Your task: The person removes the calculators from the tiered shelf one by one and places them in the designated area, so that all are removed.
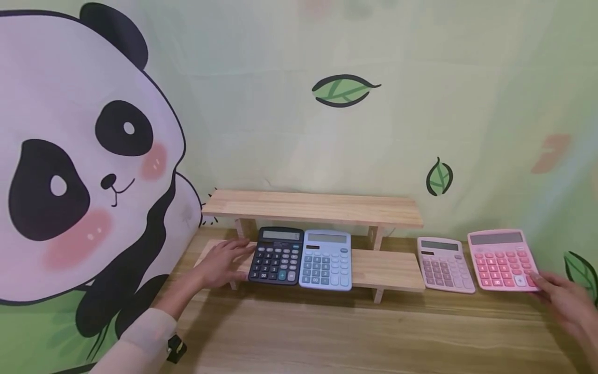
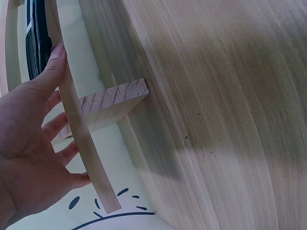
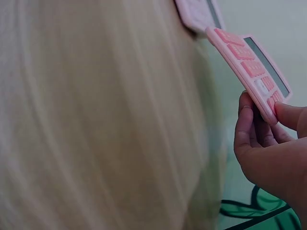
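My left hand (image 1: 226, 263) lies with spread fingers at the left side of a black calculator (image 1: 277, 255). In the left wrist view, the thumb (image 2: 56, 53) is right at the black calculator's lower edge by the shelf board. A light blue calculator (image 1: 326, 260) leans beside the black one on the lower shelf. At the far right, my right hand (image 1: 562, 298) pinches the lower right corner of a bright pink calculator (image 1: 502, 259), thumb on its key side and fingers behind it. A smaller pale pink calculator (image 1: 446, 265) stands tilted just left of it.
A two-step wooden rack has an upper board (image 1: 313, 206) and a lower board (image 1: 388, 267) on short legs. It stands on a wood-grain table (image 1: 345, 332) before a green backdrop (image 1: 261, 104) with a panda (image 1: 93, 104) and leaves.
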### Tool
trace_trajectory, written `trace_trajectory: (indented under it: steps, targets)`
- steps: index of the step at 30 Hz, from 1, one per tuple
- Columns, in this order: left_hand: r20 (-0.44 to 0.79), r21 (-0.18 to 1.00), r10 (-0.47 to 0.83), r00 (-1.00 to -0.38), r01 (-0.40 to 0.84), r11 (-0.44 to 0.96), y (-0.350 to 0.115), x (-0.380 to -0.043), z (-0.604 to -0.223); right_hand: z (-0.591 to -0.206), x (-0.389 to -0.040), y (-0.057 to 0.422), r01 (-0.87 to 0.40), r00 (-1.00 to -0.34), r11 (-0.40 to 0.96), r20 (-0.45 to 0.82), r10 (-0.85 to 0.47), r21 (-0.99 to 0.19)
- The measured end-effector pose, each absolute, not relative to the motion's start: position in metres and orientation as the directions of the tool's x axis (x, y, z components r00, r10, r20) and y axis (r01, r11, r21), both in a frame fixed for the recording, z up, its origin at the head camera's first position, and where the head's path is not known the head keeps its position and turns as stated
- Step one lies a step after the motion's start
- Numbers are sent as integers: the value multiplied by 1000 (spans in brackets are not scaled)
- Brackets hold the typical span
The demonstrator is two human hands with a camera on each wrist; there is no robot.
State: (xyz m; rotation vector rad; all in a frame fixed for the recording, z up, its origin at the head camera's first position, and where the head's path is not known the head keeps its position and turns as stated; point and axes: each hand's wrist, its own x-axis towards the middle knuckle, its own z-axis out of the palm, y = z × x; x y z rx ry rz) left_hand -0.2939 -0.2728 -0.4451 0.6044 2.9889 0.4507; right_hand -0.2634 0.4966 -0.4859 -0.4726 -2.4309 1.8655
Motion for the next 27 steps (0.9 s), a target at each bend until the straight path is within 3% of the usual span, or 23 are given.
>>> trace_trajectory:
  steps: [8,15,27]
  targets:
    - [-5,285,391,-920,374,883,-274,-295,-446,-504,-269,498,267,-934,197,-204,292,-943]
    - [-4,282,395,-919,378,882,-273,-295,-446,-511,-276,493,378,-879,184,-290,378,-907]
    - [1,271,396,-918,382,884,-274,-296,-444,-522,-291,498,450,-841,295,-290,457,-843]
